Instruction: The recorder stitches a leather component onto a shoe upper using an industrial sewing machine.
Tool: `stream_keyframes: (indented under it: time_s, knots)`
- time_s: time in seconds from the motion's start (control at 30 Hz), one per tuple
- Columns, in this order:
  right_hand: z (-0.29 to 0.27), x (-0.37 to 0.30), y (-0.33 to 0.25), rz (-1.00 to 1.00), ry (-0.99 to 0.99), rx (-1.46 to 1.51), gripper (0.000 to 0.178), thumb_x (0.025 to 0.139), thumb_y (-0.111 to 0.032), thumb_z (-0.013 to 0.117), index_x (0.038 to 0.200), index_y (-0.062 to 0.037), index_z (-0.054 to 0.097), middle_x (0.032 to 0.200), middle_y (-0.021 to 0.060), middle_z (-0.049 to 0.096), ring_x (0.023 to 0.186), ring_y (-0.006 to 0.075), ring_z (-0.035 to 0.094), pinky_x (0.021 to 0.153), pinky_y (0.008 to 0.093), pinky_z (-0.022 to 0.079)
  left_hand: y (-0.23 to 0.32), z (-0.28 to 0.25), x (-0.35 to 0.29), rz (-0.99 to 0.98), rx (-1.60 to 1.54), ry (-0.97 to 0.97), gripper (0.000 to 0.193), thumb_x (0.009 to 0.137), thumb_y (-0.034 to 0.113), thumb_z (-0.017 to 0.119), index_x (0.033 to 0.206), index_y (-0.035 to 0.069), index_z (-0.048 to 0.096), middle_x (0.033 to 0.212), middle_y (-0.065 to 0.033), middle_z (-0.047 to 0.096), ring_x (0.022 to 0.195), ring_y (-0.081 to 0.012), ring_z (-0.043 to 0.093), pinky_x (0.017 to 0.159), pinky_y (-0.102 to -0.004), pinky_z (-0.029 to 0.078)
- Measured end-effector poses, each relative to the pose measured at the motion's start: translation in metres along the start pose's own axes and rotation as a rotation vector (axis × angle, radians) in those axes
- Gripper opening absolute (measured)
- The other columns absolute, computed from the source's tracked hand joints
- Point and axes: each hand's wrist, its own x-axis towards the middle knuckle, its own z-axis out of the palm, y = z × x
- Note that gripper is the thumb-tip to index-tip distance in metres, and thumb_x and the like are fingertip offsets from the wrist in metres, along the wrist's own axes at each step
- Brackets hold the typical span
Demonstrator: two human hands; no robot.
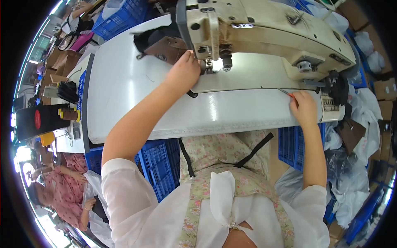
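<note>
A cream industrial sewing machine (269, 35) stands across the white table (124, 99). My left hand (184, 73) is beside its needle area, fingers closed at the edge of a brown leather-like piece (167, 49). That piece lies left of the machine head, with black material (151, 37) behind it; the fingertips partly cover its near edge. At the right front of the machine, my right hand (304, 108) is closed around a thin pointed metal tool (285, 91) with an orange-red part. The tip points left, along the machine bed's edge, and the fist hides the rest.
Brown thread spools (69, 114) and a black-covered machine (41, 118) stand to the left. Blue crates (159, 167) sit below the table. A person in a pink top (66, 190) works at lower left. Plastic bags (349, 182) and a brown piece (351, 134) lie at right.
</note>
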Motion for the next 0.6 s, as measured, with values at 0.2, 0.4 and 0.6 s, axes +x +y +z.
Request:
stream_keyframes:
  time_s: [0.2, 0.4, 0.6]
  knots:
    - [0.01, 0.001, -0.107, 0.695, -0.22, 1.781, 0.019, 0.087, -0.011, 0.052, 0.101, -0.0032, 0.06, 0.084, 0.0034, 0.059, 0.071, 0.0166, 0.059, 0.067, 0.0322, 0.049, 0.019, -0.016, -0.004, -0.107, 0.114, -0.192, 0.038, 0.084, 0.018, 0.056, 0.114, -0.005, 0.064, 0.111, -0.016, 0.066, 0.115, -0.0331, 0.056, 0.109, -0.0397, 0.032]
    - [0.005, 0.046, -0.209, 0.471, -0.458, 2.035, 0.025, 0.084, -0.008, 0.053, 0.109, -0.0031, 0.056, 0.08, 0.0001, 0.053, 0.061, 0.0084, 0.05, 0.055, 0.021, 0.04, 0.018, 0.0, -0.01, -0.202, -0.01, -0.035, 0.045, 0.084, 0.019, 0.054, 0.119, -0.008, 0.059, 0.123, -0.0207, 0.06, 0.126, -0.034, 0.05, 0.118, -0.0445, 0.022]
    - [0.012, 0.089, -0.258, 0.248, 0.063, 1.55, 0.041, 0.087, -0.001, 0.057, 0.128, -0.0001, 0.05, 0.077, -0.0026, 0.053, 0.059, 0.0034, 0.045, 0.053, 0.0185, 0.037, 0.022, -0.001, -0.006, -0.261, -0.193, 0.01, 0.05, 0.089, 0.027, 0.048, 0.121, -0.01, 0.059, 0.134, -0.027, 0.054, 0.131, -0.0348, 0.047, 0.116, -0.045, 0.025]
